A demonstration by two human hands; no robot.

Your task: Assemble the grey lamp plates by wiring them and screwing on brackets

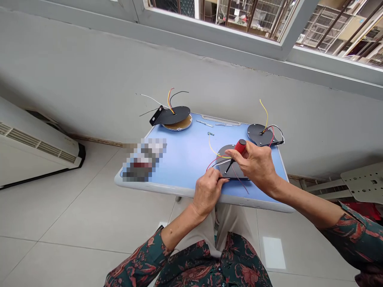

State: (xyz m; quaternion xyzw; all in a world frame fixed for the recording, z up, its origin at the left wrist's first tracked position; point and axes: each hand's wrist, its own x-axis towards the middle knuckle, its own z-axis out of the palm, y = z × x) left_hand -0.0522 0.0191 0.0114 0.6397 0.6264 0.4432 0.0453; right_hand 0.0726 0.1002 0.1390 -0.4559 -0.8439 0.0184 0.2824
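Observation:
My right hand (259,165) is closed around the red handle of a screwdriver (240,146). Its dark shaft slants down, and the tip meets a screw near the front edge of a black round plate (224,152) with yellow, red, black and white wires. At the plate's front left edge, my left hand (208,189) pinches the rim between thumb and fingers. Part of the plate is hidden behind my right hand. A second black disc (255,134) with wires lies just beyond that hand.
The blue table (179,159) also bears a black bracketed plate (176,114) resting on a tan-faced disc (182,124), small screws (211,134) and thin metal pieces (205,123). A blurred patch (143,161) covers the left side. The wall (119,79) stands behind.

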